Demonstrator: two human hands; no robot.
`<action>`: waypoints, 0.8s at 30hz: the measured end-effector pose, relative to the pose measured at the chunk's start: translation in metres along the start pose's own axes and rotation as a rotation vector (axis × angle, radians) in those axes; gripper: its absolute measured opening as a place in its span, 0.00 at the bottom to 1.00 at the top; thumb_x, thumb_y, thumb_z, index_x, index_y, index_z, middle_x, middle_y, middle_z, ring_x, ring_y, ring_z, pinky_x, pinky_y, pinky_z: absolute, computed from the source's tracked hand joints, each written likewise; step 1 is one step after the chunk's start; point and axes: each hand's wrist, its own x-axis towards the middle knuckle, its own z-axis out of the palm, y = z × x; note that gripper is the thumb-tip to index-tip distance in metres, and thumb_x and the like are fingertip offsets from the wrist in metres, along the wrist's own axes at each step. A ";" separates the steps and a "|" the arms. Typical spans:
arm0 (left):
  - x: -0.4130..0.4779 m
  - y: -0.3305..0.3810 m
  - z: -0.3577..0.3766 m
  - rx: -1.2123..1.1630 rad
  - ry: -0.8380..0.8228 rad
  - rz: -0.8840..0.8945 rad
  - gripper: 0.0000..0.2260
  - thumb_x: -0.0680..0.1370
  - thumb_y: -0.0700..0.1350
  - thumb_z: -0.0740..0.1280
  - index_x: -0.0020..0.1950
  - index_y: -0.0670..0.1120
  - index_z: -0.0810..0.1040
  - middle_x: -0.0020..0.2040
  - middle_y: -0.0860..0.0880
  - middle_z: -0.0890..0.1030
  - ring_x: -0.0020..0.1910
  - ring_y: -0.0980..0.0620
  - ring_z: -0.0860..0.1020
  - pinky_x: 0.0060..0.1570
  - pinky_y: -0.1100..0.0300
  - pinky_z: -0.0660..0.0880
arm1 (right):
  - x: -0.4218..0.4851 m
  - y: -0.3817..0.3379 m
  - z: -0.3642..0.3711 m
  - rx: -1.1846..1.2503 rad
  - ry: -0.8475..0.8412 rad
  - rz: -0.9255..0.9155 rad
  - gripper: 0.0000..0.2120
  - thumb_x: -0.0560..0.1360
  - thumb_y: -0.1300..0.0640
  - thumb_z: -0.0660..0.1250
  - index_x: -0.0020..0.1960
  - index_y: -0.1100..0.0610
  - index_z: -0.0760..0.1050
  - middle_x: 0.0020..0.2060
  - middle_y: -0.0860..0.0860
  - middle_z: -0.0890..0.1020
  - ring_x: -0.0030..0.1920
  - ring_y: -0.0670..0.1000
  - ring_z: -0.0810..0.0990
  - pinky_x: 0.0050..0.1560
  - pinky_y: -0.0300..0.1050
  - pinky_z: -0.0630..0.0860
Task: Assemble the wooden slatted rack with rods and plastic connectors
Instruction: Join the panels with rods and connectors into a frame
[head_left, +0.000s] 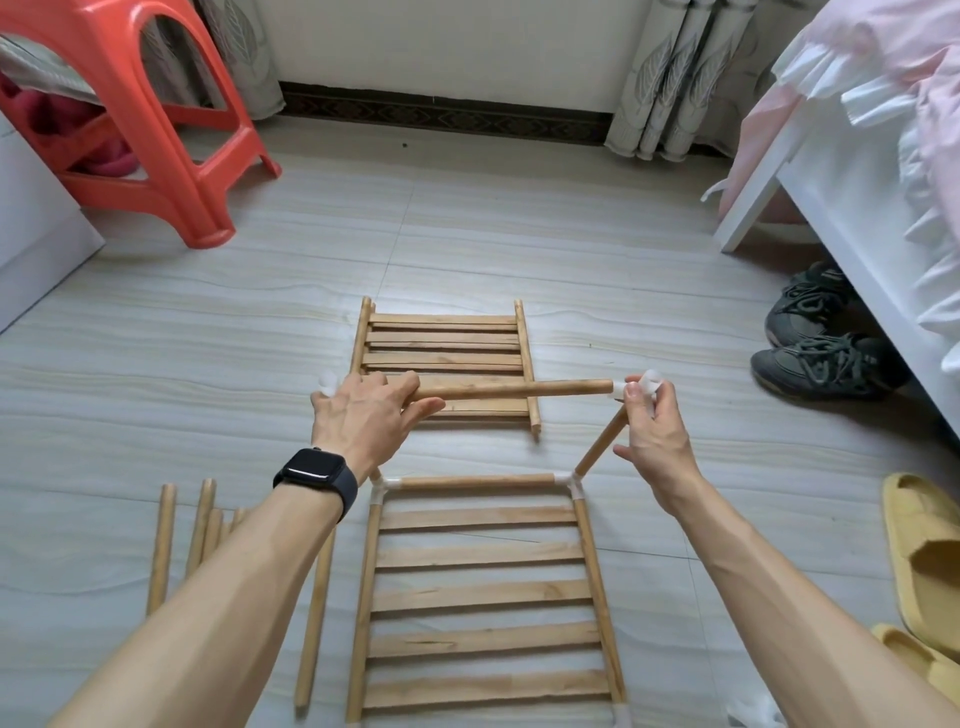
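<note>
A slatted wooden panel (483, 592) lies flat on the floor in front of me, with white plastic connectors at its far corners (569, 480). An upright rod (602, 441) rises from the far right corner. My right hand (652, 436) pinches a white connector (639, 387) on top of that rod. My left hand (374, 415) grips a horizontal rod (519, 389) whose right end meets that connector. Another white connector (328, 383) shows just behind my left hand. A stack of further slatted panels (447, 343) lies farther away.
Several loose rods (202, 525) lie on the floor at the left. An orange plastic stool (156, 119) stands far left. A white bed frame (810, 171), dark shoes (821, 343) and yellow slippers (924, 561) line the right side.
</note>
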 end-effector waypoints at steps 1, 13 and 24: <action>0.000 0.000 0.000 0.004 0.003 0.000 0.27 0.75 0.73 0.43 0.53 0.56 0.70 0.46 0.51 0.75 0.51 0.48 0.74 0.56 0.41 0.72 | 0.001 0.002 0.000 -0.023 0.007 -0.006 0.07 0.83 0.41 0.56 0.55 0.42 0.69 0.50 0.41 0.77 0.47 0.45 0.76 0.56 0.67 0.78; 0.002 0.002 -0.003 -0.004 -0.026 0.019 0.29 0.70 0.75 0.38 0.47 0.55 0.67 0.43 0.52 0.73 0.49 0.47 0.72 0.56 0.38 0.72 | 0.005 0.005 0.008 -0.070 0.105 -0.009 0.11 0.83 0.41 0.55 0.54 0.48 0.67 0.45 0.42 0.74 0.53 0.54 0.76 0.59 0.67 0.76; 0.005 -0.001 -0.006 -0.003 -0.079 0.039 0.25 0.76 0.73 0.45 0.47 0.55 0.68 0.45 0.51 0.75 0.50 0.47 0.72 0.54 0.39 0.72 | 0.017 -0.009 0.010 0.127 0.080 0.108 0.21 0.66 0.42 0.76 0.45 0.50 0.68 0.44 0.49 0.77 0.45 0.48 0.78 0.47 0.52 0.79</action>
